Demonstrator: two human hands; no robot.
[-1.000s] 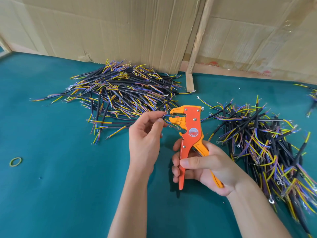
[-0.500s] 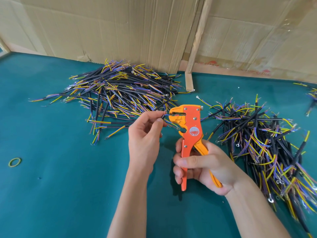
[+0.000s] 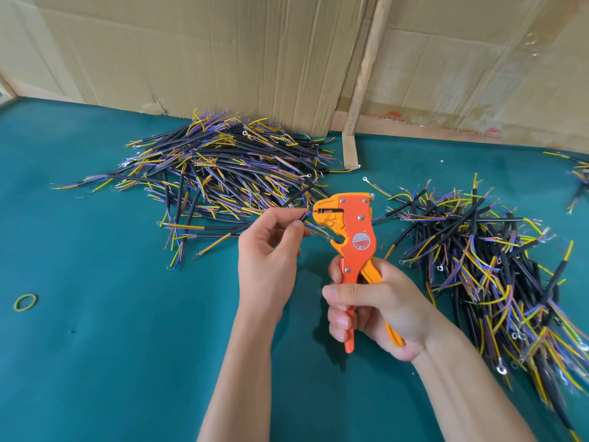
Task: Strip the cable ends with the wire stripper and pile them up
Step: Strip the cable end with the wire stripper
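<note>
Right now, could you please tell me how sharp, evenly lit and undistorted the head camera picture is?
Head view: soft, even daylight, no glare; faint shadows on the teal felt table beneath the left hand and the right hand gripping the orange wire stripper; centre sharp; wide-angle lens bends the table's back edge and smears the right cable pile towards the corner.

round sticker [image 3: 361,242] on wire stripper [image 3: 352,231], print illegible, red cardboard [image 3: 446,90] lettering unreadable
</note>
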